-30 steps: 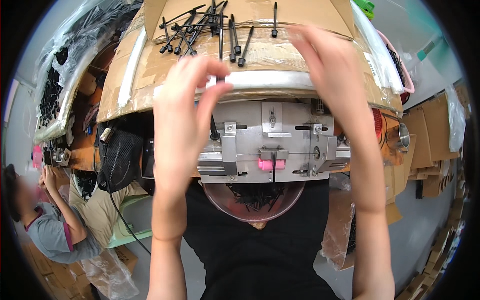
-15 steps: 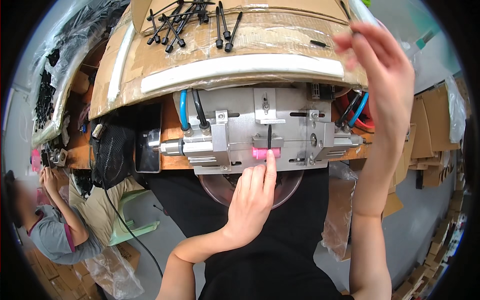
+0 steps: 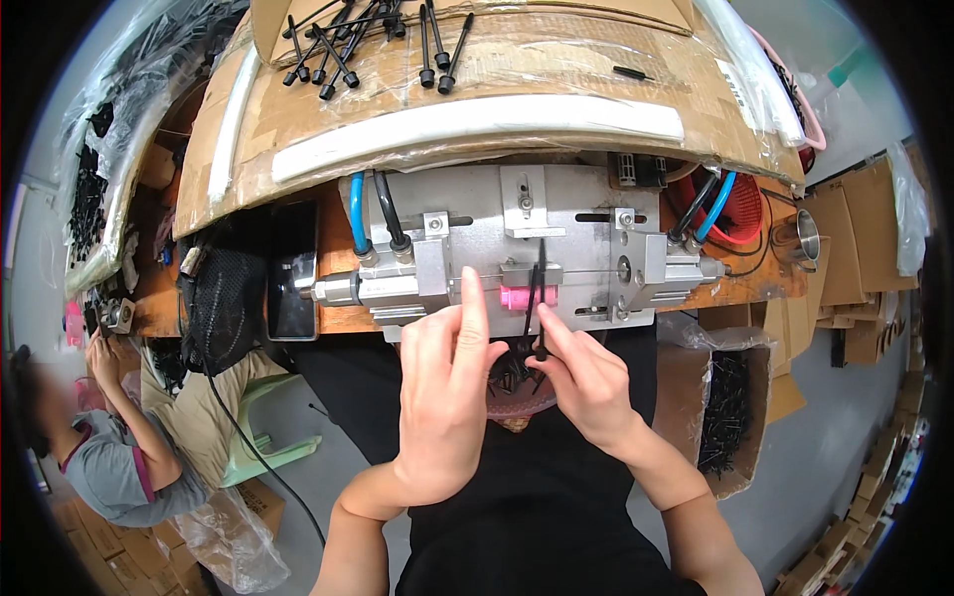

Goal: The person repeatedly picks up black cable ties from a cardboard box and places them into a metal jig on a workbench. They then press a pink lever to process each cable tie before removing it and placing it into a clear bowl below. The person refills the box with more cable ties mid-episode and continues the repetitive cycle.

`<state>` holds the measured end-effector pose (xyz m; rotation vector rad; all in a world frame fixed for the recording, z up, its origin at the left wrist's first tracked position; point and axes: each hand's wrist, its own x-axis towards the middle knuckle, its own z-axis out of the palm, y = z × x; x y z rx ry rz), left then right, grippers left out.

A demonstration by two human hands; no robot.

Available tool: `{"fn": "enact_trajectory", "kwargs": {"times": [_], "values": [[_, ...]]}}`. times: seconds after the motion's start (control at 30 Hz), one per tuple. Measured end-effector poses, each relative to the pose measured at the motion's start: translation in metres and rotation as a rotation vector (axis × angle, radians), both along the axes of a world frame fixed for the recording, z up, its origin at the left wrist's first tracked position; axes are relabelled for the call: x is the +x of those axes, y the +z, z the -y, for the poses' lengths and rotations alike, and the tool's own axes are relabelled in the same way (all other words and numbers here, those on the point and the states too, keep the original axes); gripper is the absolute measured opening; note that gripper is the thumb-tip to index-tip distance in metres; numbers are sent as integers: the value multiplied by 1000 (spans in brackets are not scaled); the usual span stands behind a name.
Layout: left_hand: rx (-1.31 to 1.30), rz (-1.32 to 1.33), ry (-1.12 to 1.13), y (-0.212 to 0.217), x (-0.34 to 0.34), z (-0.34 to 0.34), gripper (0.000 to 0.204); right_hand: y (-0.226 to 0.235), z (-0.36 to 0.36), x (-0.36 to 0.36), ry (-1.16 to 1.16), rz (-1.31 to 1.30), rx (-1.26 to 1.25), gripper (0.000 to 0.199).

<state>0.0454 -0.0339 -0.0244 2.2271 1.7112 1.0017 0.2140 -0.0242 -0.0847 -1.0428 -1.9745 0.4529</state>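
One black pin upright, lengthwise vertical

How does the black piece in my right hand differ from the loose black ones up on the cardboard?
The black piece in the right hand stands upright at the metal fixture, pinched between fingertips; the loose black pieces lie flat, scattered and crossing on the cardboard, untouched. Both look slim and black.

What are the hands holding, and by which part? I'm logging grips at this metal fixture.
The right hand pinches a thin black plastic pin near its lower end. The left hand holds nothing.
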Motion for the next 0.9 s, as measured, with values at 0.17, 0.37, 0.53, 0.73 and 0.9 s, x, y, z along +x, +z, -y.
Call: {"fn": "enact_trajectory", "kwargs": {"times": [0.17,0.37,0.53,0.73,0.9], "values": [[-18,18,20,1,-10,0,74,-3,-5,-6,7,60,-22,65],[118,60,79,20,-31,-36,65,45,-21,6,40,181,57,55],[313,-19,-23,49,-68,-156,26,119,-115,-28,-57,184,298,24],[32,22,-209,60,-69,-196,21,129,-213,-51,164,376,123,19],[199,43,-116,57,-71,-131,16,131,-205,-16,101,280,97,12]]}}
